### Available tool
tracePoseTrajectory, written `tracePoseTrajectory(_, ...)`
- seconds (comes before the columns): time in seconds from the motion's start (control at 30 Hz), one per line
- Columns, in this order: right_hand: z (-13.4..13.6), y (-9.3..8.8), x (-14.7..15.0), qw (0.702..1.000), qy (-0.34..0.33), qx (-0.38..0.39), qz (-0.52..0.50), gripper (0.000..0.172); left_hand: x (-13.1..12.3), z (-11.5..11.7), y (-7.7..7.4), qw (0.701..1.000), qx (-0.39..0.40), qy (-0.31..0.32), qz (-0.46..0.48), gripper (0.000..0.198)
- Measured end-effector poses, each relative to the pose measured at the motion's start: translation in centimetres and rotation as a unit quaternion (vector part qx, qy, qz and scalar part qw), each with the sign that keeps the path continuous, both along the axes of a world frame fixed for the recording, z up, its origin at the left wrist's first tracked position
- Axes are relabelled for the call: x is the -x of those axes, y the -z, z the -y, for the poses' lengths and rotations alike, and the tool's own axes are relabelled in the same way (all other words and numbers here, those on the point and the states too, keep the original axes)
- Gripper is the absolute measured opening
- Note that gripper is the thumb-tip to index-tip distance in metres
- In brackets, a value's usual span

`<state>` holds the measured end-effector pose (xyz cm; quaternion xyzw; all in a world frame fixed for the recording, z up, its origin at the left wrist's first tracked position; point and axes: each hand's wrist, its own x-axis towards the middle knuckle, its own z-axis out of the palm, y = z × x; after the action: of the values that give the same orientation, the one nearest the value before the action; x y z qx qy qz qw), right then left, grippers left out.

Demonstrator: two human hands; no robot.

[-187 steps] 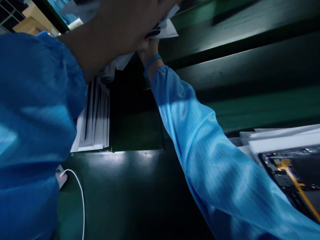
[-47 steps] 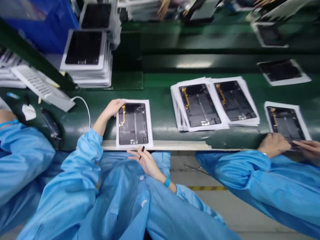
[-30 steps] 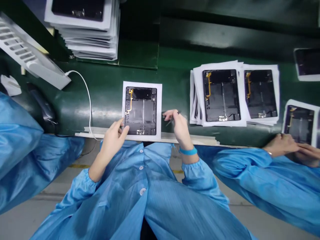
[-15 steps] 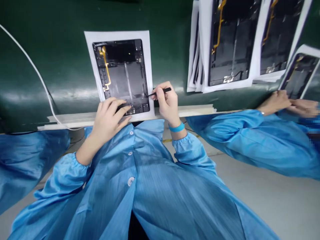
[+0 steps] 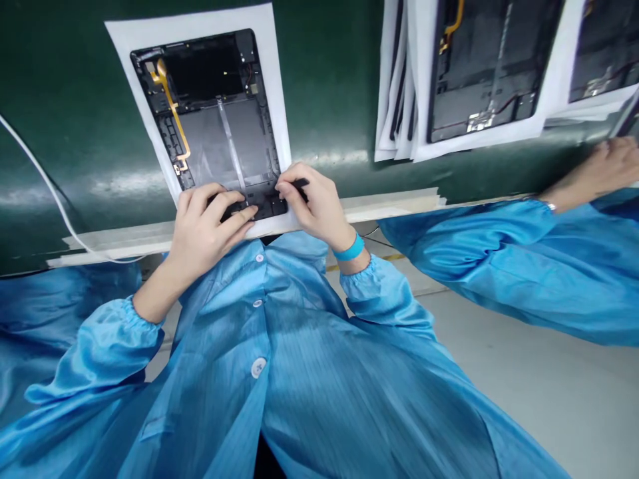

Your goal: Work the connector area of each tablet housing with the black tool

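A dark tablet rear housing [image 5: 207,113] with an amber flex cable [image 5: 172,110] lies on a white paper sheet [image 5: 271,80]. My left hand [image 5: 212,216] rests its fingers across the housing's near end, holding nothing. My right hand [image 5: 314,203] sits beside it at the housing's near right corner, pinching a slim black tool [image 5: 299,181]. The tool's tip is hidden behind my fingers. My hands cover part of the housing's near end.
Stacked housings on paper [image 5: 479,73] lie to the right on the green conveyor belt [image 5: 64,120]. Pale tape [image 5: 394,206] runs along the belt edge, and a white cable [image 5: 42,176] crosses at left. A co-worker's hand [image 5: 599,176] and blue sleeve [image 5: 474,259] reach in at right.
My right hand has moved left onto the housing's near corner with the tool, closing up to my left hand. The view has tilted down and closer, so the sheet looks larger.
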<state>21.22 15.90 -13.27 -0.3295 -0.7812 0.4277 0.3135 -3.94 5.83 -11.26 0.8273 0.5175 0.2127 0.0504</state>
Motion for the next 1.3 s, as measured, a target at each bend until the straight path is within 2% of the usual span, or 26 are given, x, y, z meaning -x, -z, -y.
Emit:
tracePoseTrajectory(0.13, -0.6, 0.6, -0.3, 0.999, -0.005, -0.016, 0.029, 0.053, 0.4, -0.3, 0.1, 0.998, 0.067, 0.006, -0.007, 0.028)
tracePoseTrajectory(0.27, -0.3, 0.5, -0.9, 0.999, 0.013, -0.017, 0.03, 0.05, 0.8, -0.9, -0.3, 0.991, 0.129, 0.035, -0.008, 0.034)
tracePoseTrajectory(0.43, 1.7, -0.5, -0.1, 0.997, 0.056, 0.052, -0.032, 0.049, 1.8, -1.6, -1.4, 0.968, 0.247, 0.045, 0.023, 0.05)
tracePoseTrajectory(0.63, 2.9, -0.5, 1.1, 0.996, 0.041, 0.072, -0.024, 0.052, 2.5, -2.4, -2.5, 0.94, 0.33, 0.024, 0.082, 0.052)
tracePoseTrajectory(0.77, 2.9, -0.1, 1.1, 0.996, 0.04, 0.077, -0.025, 0.053, 2.3, -3.2, -3.2, 0.929, 0.354, 0.024, 0.109, 0.05)
tracePoseTrajectory(0.93, 2.6, 0.0, 1.2, 0.998, 0.027, 0.063, -0.016, 0.055, 2.3, -4.1, -3.7, 0.934, 0.345, 0.07, 0.058, 0.056)
tracePoseTrajectory(1.07, 2.4, 0.3, 1.3, 0.998, 0.022, 0.057, -0.007, 0.057, 2.4, -4.5, -3.7, 0.937, 0.336, 0.094, 0.027, 0.065)
tracePoseTrajectory(1.3, 2.4, 0.1, 1.5, 1.0, 0.01, 0.008, 0.005, 0.057, 2.9, -4.7, -3.4, 0.94, 0.327, 0.088, 0.044, 0.068)
